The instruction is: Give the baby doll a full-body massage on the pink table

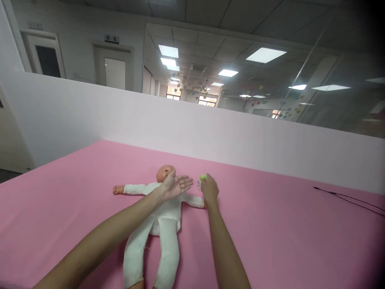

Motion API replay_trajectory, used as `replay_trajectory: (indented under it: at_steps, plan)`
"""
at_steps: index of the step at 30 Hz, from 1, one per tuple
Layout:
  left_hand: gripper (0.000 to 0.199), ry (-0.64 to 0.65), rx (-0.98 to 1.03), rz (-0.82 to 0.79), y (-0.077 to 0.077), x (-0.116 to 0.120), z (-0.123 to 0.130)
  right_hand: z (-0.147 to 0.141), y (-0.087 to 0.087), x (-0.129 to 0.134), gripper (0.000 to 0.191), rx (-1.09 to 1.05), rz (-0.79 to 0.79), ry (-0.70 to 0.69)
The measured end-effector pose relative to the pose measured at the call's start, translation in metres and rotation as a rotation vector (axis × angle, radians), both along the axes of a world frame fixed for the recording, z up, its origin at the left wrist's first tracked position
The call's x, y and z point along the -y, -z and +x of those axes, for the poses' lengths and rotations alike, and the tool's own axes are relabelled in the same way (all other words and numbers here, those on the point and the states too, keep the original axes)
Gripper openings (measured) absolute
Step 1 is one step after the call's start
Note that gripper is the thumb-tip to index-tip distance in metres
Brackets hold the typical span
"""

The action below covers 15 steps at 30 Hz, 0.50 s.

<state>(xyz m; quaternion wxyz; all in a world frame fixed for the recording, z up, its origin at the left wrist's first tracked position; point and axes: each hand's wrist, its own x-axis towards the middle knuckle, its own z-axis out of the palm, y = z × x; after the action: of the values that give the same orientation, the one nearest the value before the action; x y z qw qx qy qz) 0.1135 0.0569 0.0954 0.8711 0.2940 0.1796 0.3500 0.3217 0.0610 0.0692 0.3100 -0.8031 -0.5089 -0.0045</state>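
Observation:
A baby doll (168, 210) with a white cloth body lies on its back on the pink-covered table, arms spread to the sides. Over its chest and chin, my left hand (176, 186) is held palm up, fingers stretched out and nothing in it. It hides part of the doll's face. To the right, above the doll's hand, my right hand (210, 188) is closed around a small white container with a green top (199, 184). Most of the container's right side is covered by my fingers. The label on it is too small to read.
The pink table cover (255, 233) stretches out on both sides. A thin black cable (333, 193) lies at the far right. Behind the table runs a low white wall (192, 132) with glass above it. Two doors stand at the back left.

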Motion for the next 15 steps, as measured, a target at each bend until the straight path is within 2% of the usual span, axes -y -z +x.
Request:
replay_trajectory:
  at_steps: [5,8,11,15]
  plan:
    - [0.100,-0.088,-0.091,-0.078,0.016,-0.042,0.059,0.009,0.017,-0.011,0.057,0.090,0.033,-0.124]
    - [0.103,-0.155,-0.157,-0.118,0.022,-0.058,0.087,0.017,0.023,-0.015,0.065,0.129,-0.003,-0.203]
    - [0.106,-0.135,-0.145,-0.146,0.026,-0.066,0.099,0.019,0.026,-0.016,0.061,0.167,-0.087,-0.295]
    - [0.106,-0.051,-0.116,-0.088,0.032,-0.067,0.096,0.014,0.025,-0.015,0.060,0.127,-0.144,-0.325]
